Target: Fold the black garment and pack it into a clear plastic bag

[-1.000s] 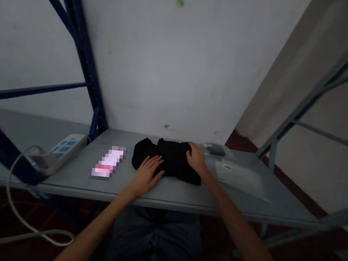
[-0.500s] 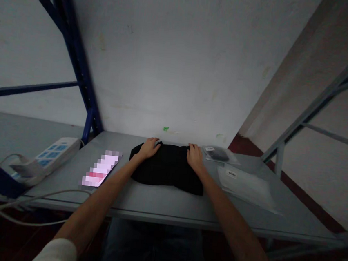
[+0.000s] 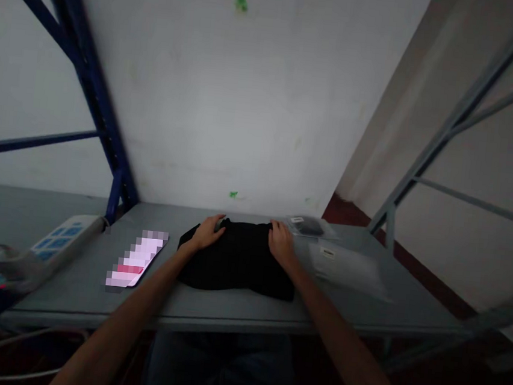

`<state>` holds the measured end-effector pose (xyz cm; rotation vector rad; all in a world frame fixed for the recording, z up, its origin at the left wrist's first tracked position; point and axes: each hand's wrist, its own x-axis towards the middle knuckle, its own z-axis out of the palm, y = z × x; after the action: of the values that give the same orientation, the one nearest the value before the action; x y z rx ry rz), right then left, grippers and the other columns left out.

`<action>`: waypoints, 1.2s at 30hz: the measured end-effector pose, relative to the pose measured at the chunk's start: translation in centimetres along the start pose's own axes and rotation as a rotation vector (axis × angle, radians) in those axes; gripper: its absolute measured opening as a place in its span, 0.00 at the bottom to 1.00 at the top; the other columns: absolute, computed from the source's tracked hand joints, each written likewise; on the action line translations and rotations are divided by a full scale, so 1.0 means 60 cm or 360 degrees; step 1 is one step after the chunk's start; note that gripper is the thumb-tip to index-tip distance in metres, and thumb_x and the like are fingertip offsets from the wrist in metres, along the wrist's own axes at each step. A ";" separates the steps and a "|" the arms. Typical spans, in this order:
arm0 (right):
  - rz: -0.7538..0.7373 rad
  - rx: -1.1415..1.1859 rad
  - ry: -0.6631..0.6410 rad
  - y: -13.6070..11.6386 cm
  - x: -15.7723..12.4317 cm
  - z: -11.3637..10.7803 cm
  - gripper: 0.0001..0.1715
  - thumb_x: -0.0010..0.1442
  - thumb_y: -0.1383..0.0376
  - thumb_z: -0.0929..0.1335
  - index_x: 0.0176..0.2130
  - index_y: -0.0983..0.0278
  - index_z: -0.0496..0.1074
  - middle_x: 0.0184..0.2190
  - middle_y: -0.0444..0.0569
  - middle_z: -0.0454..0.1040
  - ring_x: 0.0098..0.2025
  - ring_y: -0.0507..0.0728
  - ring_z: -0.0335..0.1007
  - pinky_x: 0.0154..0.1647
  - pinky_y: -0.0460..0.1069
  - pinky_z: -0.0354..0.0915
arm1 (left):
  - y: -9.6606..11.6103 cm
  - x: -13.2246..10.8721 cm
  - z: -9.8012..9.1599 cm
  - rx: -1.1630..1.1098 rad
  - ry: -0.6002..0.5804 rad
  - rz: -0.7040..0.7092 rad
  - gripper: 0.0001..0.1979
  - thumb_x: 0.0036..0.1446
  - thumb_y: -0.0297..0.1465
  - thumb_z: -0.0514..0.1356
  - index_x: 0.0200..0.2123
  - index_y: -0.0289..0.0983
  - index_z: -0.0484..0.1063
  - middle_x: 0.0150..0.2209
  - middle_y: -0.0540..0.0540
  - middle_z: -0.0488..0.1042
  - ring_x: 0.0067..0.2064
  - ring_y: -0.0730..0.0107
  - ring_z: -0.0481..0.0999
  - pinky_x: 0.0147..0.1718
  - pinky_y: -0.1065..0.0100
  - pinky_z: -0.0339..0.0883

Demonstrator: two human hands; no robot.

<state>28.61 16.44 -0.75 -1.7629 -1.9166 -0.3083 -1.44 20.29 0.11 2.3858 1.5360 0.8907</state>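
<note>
Head view: black cloth (image 3: 236, 260) lies under both hands' fingertips (image 3: 215, 223).

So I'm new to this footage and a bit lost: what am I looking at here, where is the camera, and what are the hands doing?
The camera sits on a person's head, looking down at their own bare arms. Both hands lie on a folded black cloth on a grey metal shelf: the left hand at its far left corner, the right hand at its far right. Whether they grip or only press is unclear. Left lie a blurred-out bright flat object and a white power strip; right lie two clear plastic bags.
</note>
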 end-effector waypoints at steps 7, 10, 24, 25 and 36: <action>0.0023 0.0285 0.0171 0.005 0.008 -0.008 0.21 0.68 0.70 0.61 0.57 0.65 0.71 0.52 0.58 0.76 0.56 0.63 0.71 0.61 0.57 0.65 | 0.021 0.034 -0.008 -0.0091 0.0061 0.0067 0.15 0.58 0.39 0.63 0.45 0.39 0.79 0.51 0.40 0.81 0.56 0.53 0.79 0.61 0.52 0.69; 0.0017 0.0423 0.0241 0.009 0.010 -0.004 0.20 0.66 0.71 0.61 0.54 0.65 0.73 0.50 0.57 0.77 0.54 0.62 0.72 0.60 0.57 0.66 | 0.031 0.042 -0.005 -0.0118 0.0134 0.0035 0.09 0.57 0.35 0.63 0.40 0.40 0.78 0.48 0.40 0.82 0.55 0.52 0.79 0.60 0.50 0.69; -0.0017 0.0901 0.0228 0.023 -0.068 -0.093 0.13 0.58 0.69 0.63 0.40 0.60 0.74 0.42 0.51 0.78 0.48 0.62 0.74 0.56 0.58 0.68 | 0.083 -0.043 -0.104 -0.0583 0.0135 0.0206 0.10 0.64 0.34 0.53 0.44 0.39 0.71 0.44 0.43 0.80 0.46 0.63 0.81 0.51 0.59 0.75; -0.0042 0.0871 0.0185 0.023 -0.084 -0.104 0.13 0.57 0.70 0.63 0.40 0.59 0.74 0.42 0.51 0.78 0.48 0.62 0.74 0.56 0.58 0.68 | 0.093 -0.056 -0.115 -0.0563 0.0049 0.0235 0.10 0.63 0.33 0.54 0.44 0.40 0.72 0.45 0.43 0.80 0.47 0.62 0.81 0.52 0.58 0.74; -0.0068 0.0582 0.0069 0.018 -0.165 -0.156 0.16 0.54 0.75 0.62 0.35 0.58 0.73 0.40 0.49 0.75 0.46 0.61 0.72 0.53 0.57 0.67 | 0.064 -0.110 -0.147 -0.0207 0.0109 0.0097 0.12 0.61 0.34 0.53 0.44 0.40 0.74 0.44 0.43 0.80 0.45 0.59 0.80 0.50 0.57 0.74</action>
<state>31.89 3.46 1.89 -1.4648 -1.8439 -0.0072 -5.35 11.25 6.36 2.3439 1.3890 1.0610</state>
